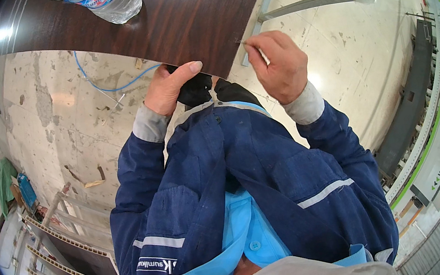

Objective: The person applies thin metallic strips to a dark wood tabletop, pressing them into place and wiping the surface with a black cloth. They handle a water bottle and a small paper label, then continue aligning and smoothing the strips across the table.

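A dark brown wood-grain panel [182,23] reaches in from the top, its near corner pointing toward me. My left hand [169,88] grips the panel's near edge, thumb flat on the top face and fingers hidden underneath. Just off the right edge, close to that corner, my right hand [281,65] is closed in a pinch. Something small and thin may show at its fingertips, but I cannot make out what it is. A clear plastic bottle [122,5] with a blue label lies or leans on the panel, partly cut off by the top of the view.
Below the panel, a blue hose [113,89] runs across the worn pale floor [47,132]. A metal frame leg [308,4] is beyond my right hand. Long machinery [430,126] lines the right side. Ribbed hollow panels [70,263] on a rack stand at lower left.
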`<state>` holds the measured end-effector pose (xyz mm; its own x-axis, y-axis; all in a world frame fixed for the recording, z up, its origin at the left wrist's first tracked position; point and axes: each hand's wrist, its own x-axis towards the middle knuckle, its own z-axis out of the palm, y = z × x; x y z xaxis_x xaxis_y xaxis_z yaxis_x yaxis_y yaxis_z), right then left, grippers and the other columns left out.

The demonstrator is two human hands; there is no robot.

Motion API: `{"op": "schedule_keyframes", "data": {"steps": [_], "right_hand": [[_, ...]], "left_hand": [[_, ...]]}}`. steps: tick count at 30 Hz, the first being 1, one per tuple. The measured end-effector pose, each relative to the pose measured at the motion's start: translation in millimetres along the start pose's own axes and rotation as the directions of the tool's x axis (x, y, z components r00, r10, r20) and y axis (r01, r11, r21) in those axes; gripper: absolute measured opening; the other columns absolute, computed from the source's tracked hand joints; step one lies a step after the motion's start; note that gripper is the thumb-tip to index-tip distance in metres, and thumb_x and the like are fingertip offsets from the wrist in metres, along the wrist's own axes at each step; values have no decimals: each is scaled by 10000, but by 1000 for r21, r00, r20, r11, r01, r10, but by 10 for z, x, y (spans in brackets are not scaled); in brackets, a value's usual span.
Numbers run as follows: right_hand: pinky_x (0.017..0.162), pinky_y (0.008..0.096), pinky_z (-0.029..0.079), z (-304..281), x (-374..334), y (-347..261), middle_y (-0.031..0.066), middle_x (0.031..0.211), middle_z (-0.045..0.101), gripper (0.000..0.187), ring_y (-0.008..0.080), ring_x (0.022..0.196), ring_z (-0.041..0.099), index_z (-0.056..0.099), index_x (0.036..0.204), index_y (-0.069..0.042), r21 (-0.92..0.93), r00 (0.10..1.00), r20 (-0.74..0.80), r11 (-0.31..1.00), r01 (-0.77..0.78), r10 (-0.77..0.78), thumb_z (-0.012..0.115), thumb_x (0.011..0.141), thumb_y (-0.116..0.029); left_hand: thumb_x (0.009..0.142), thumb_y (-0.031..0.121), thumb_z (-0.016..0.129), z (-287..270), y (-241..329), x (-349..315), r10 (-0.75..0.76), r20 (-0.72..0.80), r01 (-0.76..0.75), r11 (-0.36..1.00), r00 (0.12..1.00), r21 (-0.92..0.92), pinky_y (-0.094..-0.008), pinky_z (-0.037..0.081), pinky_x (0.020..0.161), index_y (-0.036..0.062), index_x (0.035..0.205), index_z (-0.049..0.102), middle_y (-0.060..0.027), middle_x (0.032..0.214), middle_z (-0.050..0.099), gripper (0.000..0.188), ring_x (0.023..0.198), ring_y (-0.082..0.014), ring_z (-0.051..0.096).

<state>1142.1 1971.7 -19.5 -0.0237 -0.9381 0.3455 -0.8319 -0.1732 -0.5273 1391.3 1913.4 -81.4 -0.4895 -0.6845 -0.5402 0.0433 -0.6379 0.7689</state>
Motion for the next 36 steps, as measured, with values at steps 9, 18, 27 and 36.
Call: {"op": "schedule_keyframes", "data": {"steps": [9,18,27,36], "right_hand": [[712,357,579,-29,-2,13,137,932,728,137,304,825,717,750,994,-32,4,1000,-9,1000,15,-14,779,860,-19],[712,354,578,-5,6,-9,129,935,728,131,302,825,719,751,982,-42,-4,999,-32,1000,-16,16,785,857,-25],[711,375,571,-4,-3,19,118,927,718,122,318,824,709,743,974,-66,2,999,-32,1000,-8,8,776,857,-57],[703,380,570,17,-11,18,85,925,720,123,305,824,703,750,962,-97,25,997,-42,997,68,-66,785,844,-91]], "left_hand": [[852,334,830,9,-21,7,36,-8,-36,999,999,-35,-355,573,944,-18,1372,563,-144,1226,679,682,1065,-246,708],[857,338,824,16,-37,27,43,-17,-43,998,999,-40,-361,590,922,-35,1373,549,-146,1197,685,694,1047,-247,717],[858,357,848,6,-5,-2,-20,6,21,998,1000,-60,-329,506,1002,-22,1330,609,-111,1221,676,651,1096,-194,646],[863,327,822,36,-15,-1,14,-25,-15,998,1000,-58,-367,621,878,-57,1335,561,-155,1136,711,662,973,-241,746]]}}
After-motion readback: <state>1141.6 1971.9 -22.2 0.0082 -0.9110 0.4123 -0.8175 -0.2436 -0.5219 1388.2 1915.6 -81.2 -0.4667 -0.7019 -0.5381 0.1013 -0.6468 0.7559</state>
